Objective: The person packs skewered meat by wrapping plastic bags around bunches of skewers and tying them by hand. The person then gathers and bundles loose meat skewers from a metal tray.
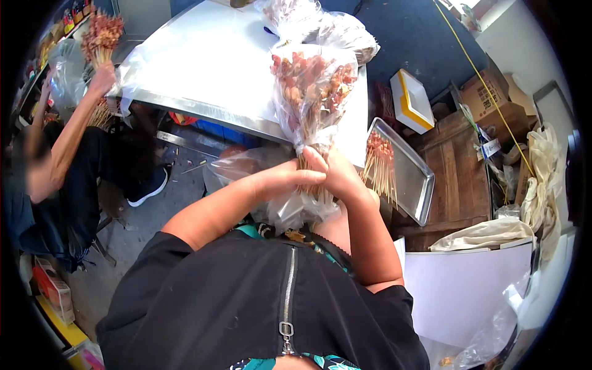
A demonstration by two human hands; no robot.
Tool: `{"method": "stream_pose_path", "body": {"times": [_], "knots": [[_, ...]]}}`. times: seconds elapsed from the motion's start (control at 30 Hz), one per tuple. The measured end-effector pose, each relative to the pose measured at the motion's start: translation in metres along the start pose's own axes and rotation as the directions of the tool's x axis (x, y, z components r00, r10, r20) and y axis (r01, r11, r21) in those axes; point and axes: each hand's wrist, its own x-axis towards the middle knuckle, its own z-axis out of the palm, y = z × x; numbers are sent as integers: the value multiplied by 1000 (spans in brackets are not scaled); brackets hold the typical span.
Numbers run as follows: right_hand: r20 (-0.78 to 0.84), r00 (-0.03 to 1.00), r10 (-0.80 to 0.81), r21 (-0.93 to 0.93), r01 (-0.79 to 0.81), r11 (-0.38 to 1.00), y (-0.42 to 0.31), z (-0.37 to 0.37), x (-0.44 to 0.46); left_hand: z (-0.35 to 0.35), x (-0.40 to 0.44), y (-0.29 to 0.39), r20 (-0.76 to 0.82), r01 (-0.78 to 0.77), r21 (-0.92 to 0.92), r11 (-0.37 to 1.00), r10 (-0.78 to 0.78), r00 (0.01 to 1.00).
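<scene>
A thick bundle of meat skewers (311, 83) in a clear plastic bag leans over the near edge of the white table, meat ends up and sticks toward me. My left hand (293, 177) is closed around the stick ends from the left. On the other side, my right hand (336, 172) wraps the gathered neck, its fingers partly hidden. Loose plastic from the bag (296, 211) hangs below both hands at my lap. Beyond this bundle lie more filled plastic bags (336, 31) on the table.
The white table (203, 55) has a metal edge. At right, a metal tray (410, 176) holds loose skewers (379, 161); a yellow-rimmed white container (412, 102) and cardboard box (493, 92) stand farther back. At left, a seated co-worker's hand (103, 79) raises another skewer bundle (102, 37).
</scene>
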Motion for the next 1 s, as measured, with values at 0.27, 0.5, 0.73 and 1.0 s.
{"method": "stream_pose_path", "body": {"times": [0.27, 0.5, 0.73, 1.0], "knots": [[456, 874, 166, 816, -485, 313, 26, 13, -16, 5, -8, -3, -43, -94, 158, 983, 101, 994], [369, 929, 29, 925, -370, 85, 17, 37, -21, 27, -41, 39, -172, 190, 918, 349, -84, 982], [293, 954, 62, 936, -299, 184, 15, 59, -29, 22, -85, 67, -341, 261, 878, 401, 142, 929], [-33, 991, 130, 897, -28, 441, 25, 93, -50, -15, -37, 21, -330, 51, 516, 855, 144, 933]]}}
